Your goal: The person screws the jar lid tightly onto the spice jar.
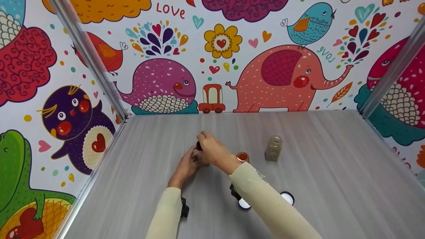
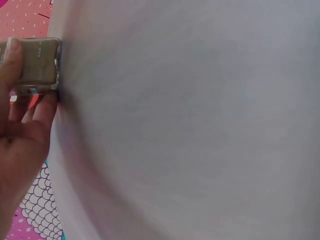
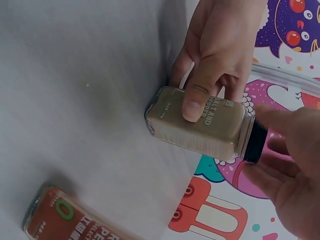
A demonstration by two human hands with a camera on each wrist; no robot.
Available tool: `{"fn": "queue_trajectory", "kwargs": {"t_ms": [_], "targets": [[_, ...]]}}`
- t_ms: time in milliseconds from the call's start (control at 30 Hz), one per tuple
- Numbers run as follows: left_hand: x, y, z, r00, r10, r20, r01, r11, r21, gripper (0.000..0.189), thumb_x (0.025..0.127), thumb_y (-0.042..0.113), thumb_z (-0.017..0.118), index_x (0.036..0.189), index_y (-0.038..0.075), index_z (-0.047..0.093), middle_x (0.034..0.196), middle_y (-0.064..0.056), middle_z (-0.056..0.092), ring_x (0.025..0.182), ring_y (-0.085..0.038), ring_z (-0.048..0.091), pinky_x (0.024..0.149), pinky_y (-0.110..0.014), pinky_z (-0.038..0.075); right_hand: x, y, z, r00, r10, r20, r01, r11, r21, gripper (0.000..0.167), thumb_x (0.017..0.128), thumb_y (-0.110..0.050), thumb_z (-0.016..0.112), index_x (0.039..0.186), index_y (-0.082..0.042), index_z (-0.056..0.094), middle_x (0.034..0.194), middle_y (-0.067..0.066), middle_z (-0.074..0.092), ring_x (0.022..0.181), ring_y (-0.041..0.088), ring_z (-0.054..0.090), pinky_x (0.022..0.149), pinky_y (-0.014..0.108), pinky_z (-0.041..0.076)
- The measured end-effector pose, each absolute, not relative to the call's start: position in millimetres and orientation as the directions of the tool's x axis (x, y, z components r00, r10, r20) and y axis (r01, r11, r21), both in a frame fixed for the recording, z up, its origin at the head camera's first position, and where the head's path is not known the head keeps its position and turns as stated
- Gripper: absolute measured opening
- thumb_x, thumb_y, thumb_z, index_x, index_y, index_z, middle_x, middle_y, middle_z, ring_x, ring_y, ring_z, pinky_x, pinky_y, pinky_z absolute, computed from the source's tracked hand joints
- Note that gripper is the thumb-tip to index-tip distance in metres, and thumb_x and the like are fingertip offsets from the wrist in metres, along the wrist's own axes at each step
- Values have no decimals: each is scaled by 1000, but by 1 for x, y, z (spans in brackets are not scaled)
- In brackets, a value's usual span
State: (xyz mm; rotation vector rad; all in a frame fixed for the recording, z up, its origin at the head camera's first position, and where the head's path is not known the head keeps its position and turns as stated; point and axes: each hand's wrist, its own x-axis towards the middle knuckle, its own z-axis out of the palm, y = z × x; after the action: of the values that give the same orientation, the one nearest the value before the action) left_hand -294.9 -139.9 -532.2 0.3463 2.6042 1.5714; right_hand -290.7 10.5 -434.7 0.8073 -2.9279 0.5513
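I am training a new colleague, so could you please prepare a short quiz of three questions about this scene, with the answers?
1. Which hand holds the body of the salt and pepper jar?
2. True or false: the right hand is at the bottom of that jar.
3. How many loose lids show on the table? a) one b) two c) four

Key:
1. The left hand.
2. False; it is at the black cap.
3. b) two

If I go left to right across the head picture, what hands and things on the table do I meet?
Left hand, right hand, red jar, tan jar, rightmost black-rimmed white lid.
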Motion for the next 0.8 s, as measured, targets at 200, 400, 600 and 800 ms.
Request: {"fn": "queue_trajectory", "kwargs": {"t_ms": [200, 400, 600, 800], "targets": [[-297, -141, -533, -972, 220, 77, 177, 480, 859, 43, 94, 14, 70, 133, 12, 52, 134, -13, 66, 128, -31, 60, 107, -51, 46, -292, 13, -432, -840, -529, 122, -539, 788, -297, 49, 97, -20, 67, 141, -4, 53, 156, 15, 42, 144, 29, 43, 114, 43, 42], [-295, -140, -534, -977, 208, 50, 147, 482, 864, 44, 97, 10, 65, 139, 11, 49, 143, -17, 58, 134, -34, 55, 110, -51, 44, -291, 12, -438, -815, -572, 94, -577, 786, -222, 48, 95, -18, 70, 139, -6, 56, 148, 13, 50, 136, 26, 50, 110, 39, 47], [-295, -138, -533, -976, 210, 55, 149, 467, 872, 46, 97, 12, 66, 139, 12, 49, 145, -18, 56, 135, -35, 53, 111, -52, 43, -295, 12, -442, -787, -595, 162, -617, 762, -198, 37, 94, -15, 71, 128, -3, 63, 125, 13, 63, 116, 25, 61, 101, 34, 54], [-295, -139, -531, -976, 215, 39, 137, 463, 876, 50, 95, 16, 70, 140, 14, 49, 145, -16, 57, 136, -33, 54, 110, -52, 44, -296, 12, -442, -784, -592, 185, -619, 762, -189, 36, 92, -13, 73, 124, -2, 65, 120, 13, 64, 110, 24, 62, 99, 33, 55]]}}
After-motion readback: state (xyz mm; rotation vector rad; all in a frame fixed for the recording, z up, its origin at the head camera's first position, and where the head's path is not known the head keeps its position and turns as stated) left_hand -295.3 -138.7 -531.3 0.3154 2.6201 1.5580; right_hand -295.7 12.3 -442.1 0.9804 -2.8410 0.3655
